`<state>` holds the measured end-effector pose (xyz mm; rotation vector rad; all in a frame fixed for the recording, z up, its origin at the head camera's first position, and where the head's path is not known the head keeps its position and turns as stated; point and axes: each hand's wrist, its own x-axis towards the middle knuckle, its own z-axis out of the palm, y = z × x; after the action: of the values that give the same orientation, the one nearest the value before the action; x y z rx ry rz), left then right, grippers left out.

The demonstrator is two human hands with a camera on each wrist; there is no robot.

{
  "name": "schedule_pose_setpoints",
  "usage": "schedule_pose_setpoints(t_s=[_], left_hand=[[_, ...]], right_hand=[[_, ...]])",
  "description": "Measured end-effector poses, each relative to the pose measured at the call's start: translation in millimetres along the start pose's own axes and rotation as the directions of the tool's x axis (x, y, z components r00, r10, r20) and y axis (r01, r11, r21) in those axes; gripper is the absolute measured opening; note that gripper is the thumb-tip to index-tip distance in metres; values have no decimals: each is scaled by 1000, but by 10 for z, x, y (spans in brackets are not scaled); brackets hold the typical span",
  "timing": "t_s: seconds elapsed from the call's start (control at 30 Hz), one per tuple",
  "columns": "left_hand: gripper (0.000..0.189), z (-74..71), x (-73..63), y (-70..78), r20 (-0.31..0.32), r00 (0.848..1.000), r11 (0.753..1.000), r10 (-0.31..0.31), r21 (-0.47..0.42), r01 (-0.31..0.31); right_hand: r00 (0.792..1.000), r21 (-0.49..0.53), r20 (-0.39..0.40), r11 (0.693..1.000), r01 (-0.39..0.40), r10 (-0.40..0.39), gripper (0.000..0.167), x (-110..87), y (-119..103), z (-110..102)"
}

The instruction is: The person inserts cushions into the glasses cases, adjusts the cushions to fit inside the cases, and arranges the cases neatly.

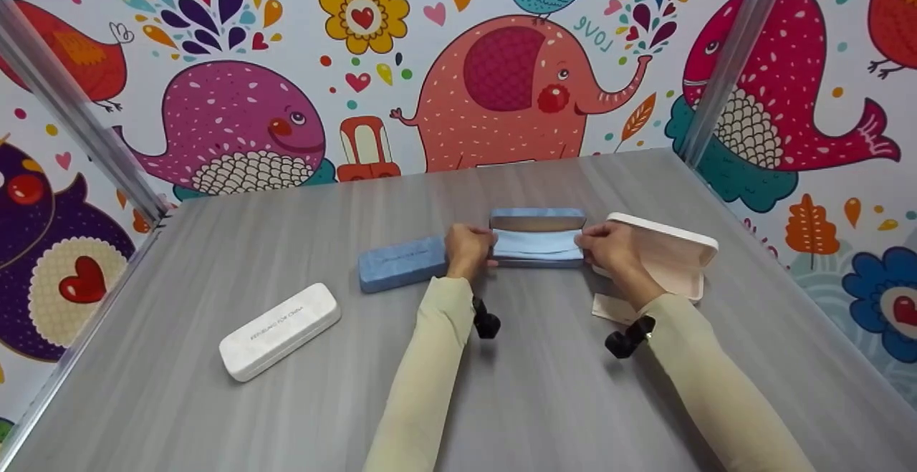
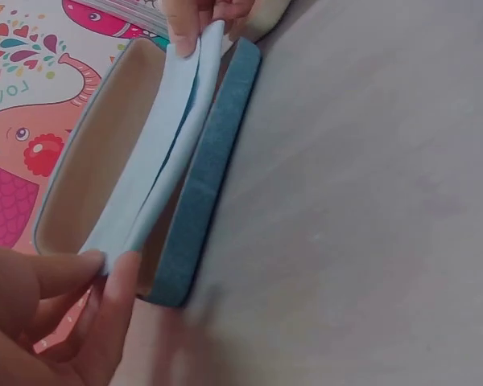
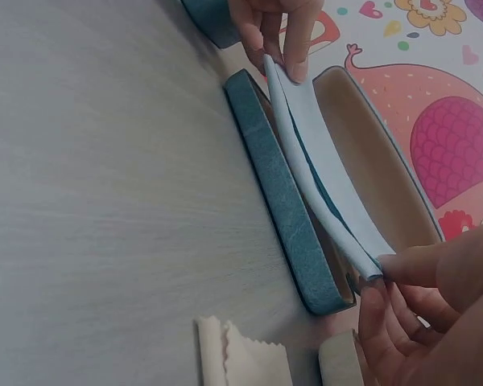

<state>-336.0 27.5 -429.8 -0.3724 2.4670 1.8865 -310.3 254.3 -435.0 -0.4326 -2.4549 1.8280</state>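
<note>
A folded light-blue cloth [image 1: 537, 243] stretches between both hands over an opened blue glasses case [image 1: 537, 263]. My left hand [image 1: 468, 248] pinches its left end; in the left wrist view thumb and finger meet on the cloth [image 2: 157, 153]. The opposite end is pinched by my right hand [image 1: 615, 246], as the right wrist view also shows. Beneath the cloth, the case's beige lining [image 3: 370, 153] shows, its lid tilted up at the back. The cloth sags slightly in the middle and covers part of the case's inside.
A closed blue glasses case [image 1: 401, 264] lies just left of my left hand. Farther left is a closed white glasses case [image 1: 279, 332]. An opened white case [image 1: 666, 250] stands behind my right hand, with a cream cloth [image 3: 245, 358] in front of it.
</note>
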Motion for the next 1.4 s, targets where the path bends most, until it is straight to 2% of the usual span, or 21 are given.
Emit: schedule_pose_setpoints(t_s=[0.17,0.33,0.57,0.77,1.07,1.27,1.4], left_hand=[[8,31,16,-34,-31,999,998,33,58,-31],[6,45,17,-54,-39,996,991,78,115,-73],[7,20,-19,-52,-62,990,971,126,210,-110],[10,31,-16,-63,-73,990,965,125,239,-104],[11,48,-31,-66,-86,983,954,161,270,-132],[14,67,-25,-66,-95,982,942,164,310,-128],[16,64,-24,-60,-77,983,936,166,326,-133]], right_hand=[[1000,-35,-26,999,16,-17,11,4,5,27],[997,-117,-64,992,44,-51,10,-3,11,31],[983,-280,-104,953,116,-151,11,9,35,54],[981,-309,-106,943,122,-162,12,17,44,96],[959,-396,-151,904,163,-239,9,29,82,131],[953,-424,-135,886,190,-270,9,22,74,135],[954,-431,-129,882,191,-270,10,19,79,134]])
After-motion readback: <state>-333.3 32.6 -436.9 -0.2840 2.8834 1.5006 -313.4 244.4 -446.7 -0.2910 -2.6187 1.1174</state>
